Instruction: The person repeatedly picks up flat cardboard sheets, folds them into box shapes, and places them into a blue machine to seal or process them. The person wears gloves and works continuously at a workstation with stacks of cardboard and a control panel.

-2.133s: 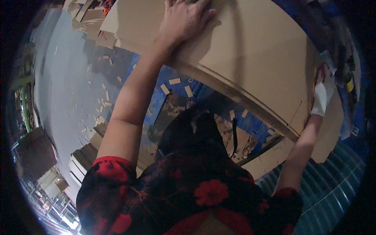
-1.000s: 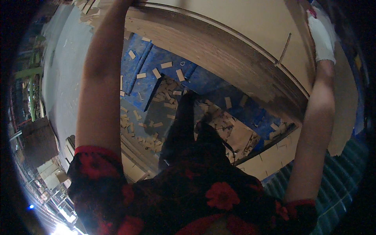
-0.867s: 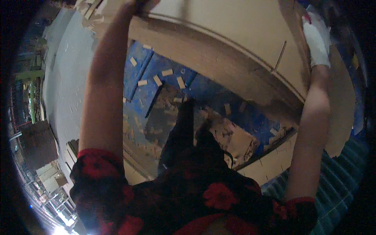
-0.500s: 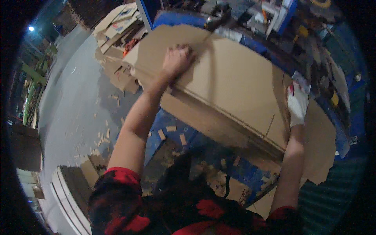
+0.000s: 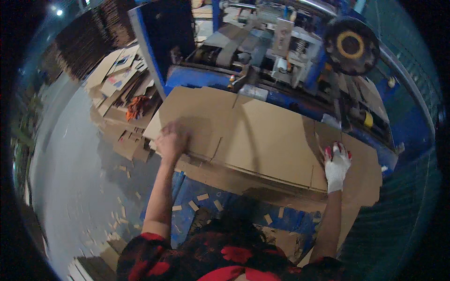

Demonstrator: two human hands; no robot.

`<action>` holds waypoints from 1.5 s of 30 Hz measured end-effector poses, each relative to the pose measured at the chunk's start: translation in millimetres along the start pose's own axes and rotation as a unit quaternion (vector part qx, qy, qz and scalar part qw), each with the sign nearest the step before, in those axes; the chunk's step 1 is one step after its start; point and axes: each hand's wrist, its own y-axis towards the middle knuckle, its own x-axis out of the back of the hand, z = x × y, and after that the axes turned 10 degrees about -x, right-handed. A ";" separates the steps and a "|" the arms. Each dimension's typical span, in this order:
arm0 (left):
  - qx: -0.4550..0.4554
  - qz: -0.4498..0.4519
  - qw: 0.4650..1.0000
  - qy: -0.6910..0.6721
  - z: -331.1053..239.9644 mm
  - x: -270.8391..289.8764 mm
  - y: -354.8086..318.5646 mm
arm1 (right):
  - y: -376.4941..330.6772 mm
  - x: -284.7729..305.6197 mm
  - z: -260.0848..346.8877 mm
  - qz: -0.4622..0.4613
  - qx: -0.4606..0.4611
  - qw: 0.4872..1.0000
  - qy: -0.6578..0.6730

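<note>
A stack of flat brown cardboard sheets (image 5: 262, 140) with slits cut in the front edge lies across a blue work surface before me. On the left end of the top sheet is my bare left hand (image 5: 172, 140), knuckles up. Motion smears its fingers, so their grip is unclear. My right hand (image 5: 336, 166), in a white glove with red at the fingertips, rests near the right end of the stack. Its fingers are spread on the cardboard, and nothing shows in them.
Just behind the stack stands a blue machine (image 5: 187, 77) with metal parts and a black wheel (image 5: 351, 44) with a yellow hub. Cardboard scraps (image 5: 110, 89) and an orange bundle (image 5: 137, 107) are heaped at left. Small offcuts (image 5: 202, 196) litter the blue surface below and the grey floor (image 5: 75, 187).
The view has tilted up, showing more of the machine. My left hand has shifted toward the left front of the top sheet. My right hand's fingers are now spread on the cardboard.
</note>
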 end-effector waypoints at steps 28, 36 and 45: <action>0.005 0.009 0.779 -0.627 -13.5 41.6 -33.5 | -157.0 71.3 -87.8 -0.078 -0.376 0.782 0.491; -0.384 0.052 0.860 -0.333 -85.7 -6.6 -23.5 | -107.3 41.5 -17.7 -0.044 0.306 0.945 0.111; -0.408 0.000 0.870 -0.277 -140.3 -47.1 67.2 | -4.1 -14.1 -17.9 0.086 0.277 0.957 -0.017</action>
